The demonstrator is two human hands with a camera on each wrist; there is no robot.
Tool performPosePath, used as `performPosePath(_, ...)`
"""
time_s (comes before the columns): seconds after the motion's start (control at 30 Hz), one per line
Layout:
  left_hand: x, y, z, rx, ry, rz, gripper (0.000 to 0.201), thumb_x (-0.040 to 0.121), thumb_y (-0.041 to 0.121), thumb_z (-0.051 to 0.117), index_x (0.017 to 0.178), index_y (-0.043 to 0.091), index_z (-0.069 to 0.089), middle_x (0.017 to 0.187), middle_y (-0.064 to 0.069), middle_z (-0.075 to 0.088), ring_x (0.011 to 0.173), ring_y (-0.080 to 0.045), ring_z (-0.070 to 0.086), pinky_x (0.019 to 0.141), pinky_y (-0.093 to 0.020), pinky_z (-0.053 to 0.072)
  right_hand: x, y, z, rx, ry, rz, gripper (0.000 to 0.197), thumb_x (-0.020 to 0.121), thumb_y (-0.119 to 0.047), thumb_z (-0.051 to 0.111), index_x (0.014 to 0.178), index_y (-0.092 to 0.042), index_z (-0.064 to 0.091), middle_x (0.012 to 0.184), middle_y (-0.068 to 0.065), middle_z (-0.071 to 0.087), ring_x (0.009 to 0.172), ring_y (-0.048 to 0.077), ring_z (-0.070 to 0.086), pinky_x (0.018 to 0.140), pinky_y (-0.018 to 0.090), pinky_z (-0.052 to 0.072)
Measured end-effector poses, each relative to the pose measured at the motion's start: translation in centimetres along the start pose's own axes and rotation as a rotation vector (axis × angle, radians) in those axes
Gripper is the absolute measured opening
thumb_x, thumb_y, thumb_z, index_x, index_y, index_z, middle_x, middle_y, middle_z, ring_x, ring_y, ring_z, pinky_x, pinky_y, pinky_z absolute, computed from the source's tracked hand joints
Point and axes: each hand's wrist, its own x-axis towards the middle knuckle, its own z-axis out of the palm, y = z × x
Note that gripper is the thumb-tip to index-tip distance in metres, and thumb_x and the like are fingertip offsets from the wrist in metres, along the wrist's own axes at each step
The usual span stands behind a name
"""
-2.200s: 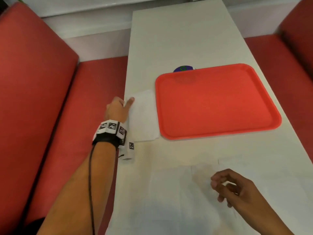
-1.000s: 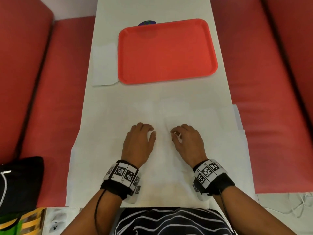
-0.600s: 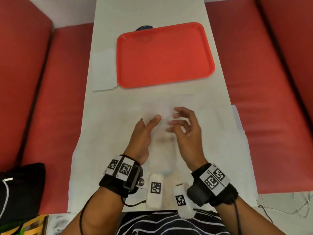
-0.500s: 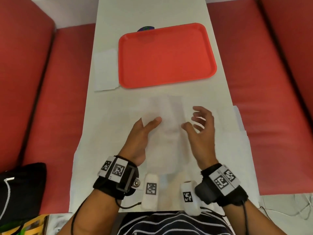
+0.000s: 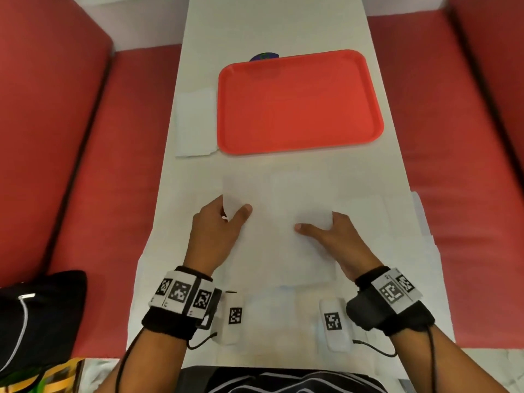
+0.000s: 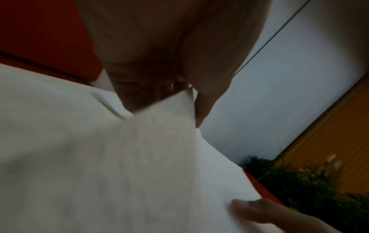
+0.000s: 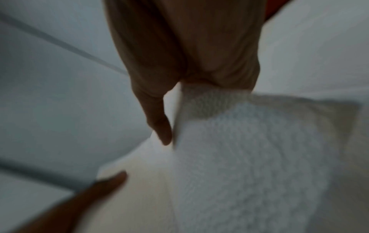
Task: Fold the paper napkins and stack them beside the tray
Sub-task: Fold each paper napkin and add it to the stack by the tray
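Observation:
I hold one white paper napkin (image 5: 276,222) spread between both hands over the near half of the table. My left hand (image 5: 226,215) pinches its left edge, thumb on top, and the wrist view shows the napkin (image 6: 139,157) caught between thumb and fingers. My right hand (image 5: 320,226) pinches the right edge, with the napkin (image 7: 239,149) lying across its fingers. A folded napkin (image 5: 195,123) lies flat just left of the red tray (image 5: 297,100). Several unfolded napkins (image 5: 382,236) cover the table under my hands.
The white table (image 5: 272,24) runs away from me between red bench seats (image 5: 119,165). A dark blue round object (image 5: 263,56) peeks out behind the tray's far rim. A black bag (image 5: 37,316) sits on the left seat near me.
My left hand came back from the folded napkin beside the tray. Both hands picked a napkin off the pile and pulled it wide apart; half a second ago they were closer together.

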Motion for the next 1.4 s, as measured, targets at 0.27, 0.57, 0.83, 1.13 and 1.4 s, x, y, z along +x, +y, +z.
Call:
performPosePath(0.27, -0.7, 3.5, 0.7, -0.284, -0.196, -0.05, 0.041, 0.091, 0.055, 0.059, 0.103, 0.016, 0.065, 0.09, -0.005, 0.072, 0.069, -0.022, 0.073, 0.065, -0.043, 0.063, -0.7, -1.1, 4.4, 0.007, -0.159, -0.145, 0.046, 0.095, -0.061, 0.045, 0.133, -0.037, 0.056, 0.127, -0.007, 0.067, 0.117, 0.014, 0.064, 0.099, 0.046, 0.05)
performPosePath(0.57, 2.6, -2.8, -2.8, -0.188, -0.029, -0.116, 0.031, 0.091, 0.058, 0.055, 0.099, 0.028, 0.062, 0.102, 0.006, 0.068, 0.095, -0.017, 0.066, 0.088, -0.042, 0.055, 2.0, -1.5, 9.5, 0.061, -0.043, -0.162, 0.043, 0.092, -0.018, 0.068, 0.131, -0.028, 0.053, 0.123, -0.01, 0.068, 0.112, 0.01, 0.066, 0.099, 0.042, 0.053)
performPosePath(0.83, 11.5, -4.8, -6.1, -0.154, 0.014, 0.035, 0.019, 0.099, 0.036, 0.056, 0.086, 0.026, 0.064, 0.076, 0.013, 0.069, 0.073, -0.001, 0.065, 0.068, -0.023, 0.052, 5.9, -3.6, 12.5, 0.058, -0.015, -0.193, 0.035, 0.092, -0.018, 0.067, 0.124, -0.026, 0.053, 0.1, 0.0, 0.065, 0.083, 0.016, 0.072, 0.069, 0.03, 0.06)
performPosePath(1.13, 27.0, -4.3, -10.1, -0.008, 0.202, 0.088, 0.032, 0.099, 0.035, 0.054, 0.078, 0.01, 0.06, 0.07, -0.001, 0.055, 0.07, -0.02, 0.049, 0.067, -0.032, 0.041, 5.5, -0.2, 7.8, -0.059, 0.219, -0.106, 0.03, 0.089, -0.02, 0.068, 0.115, -0.029, 0.058, 0.096, 0.009, 0.063, 0.07, 0.028, 0.071, 0.062, 0.034, 0.057)
performPosePath(1.4, 31.4, -5.8, -8.8, 0.305, 0.174, -0.063, 0.04, 0.1, 0.045, 0.048, 0.106, 0.007, 0.06, 0.105, -0.016, 0.062, 0.102, -0.03, 0.049, 0.076, -0.034, 0.036, 5.5, 3.2, 6.4, -0.472, 0.272, -0.085, 0.03, 0.085, -0.022, 0.075, 0.106, -0.036, 0.06, 0.085, -0.007, 0.062, 0.067, 0.013, 0.061, 0.059, 0.017, 0.049)
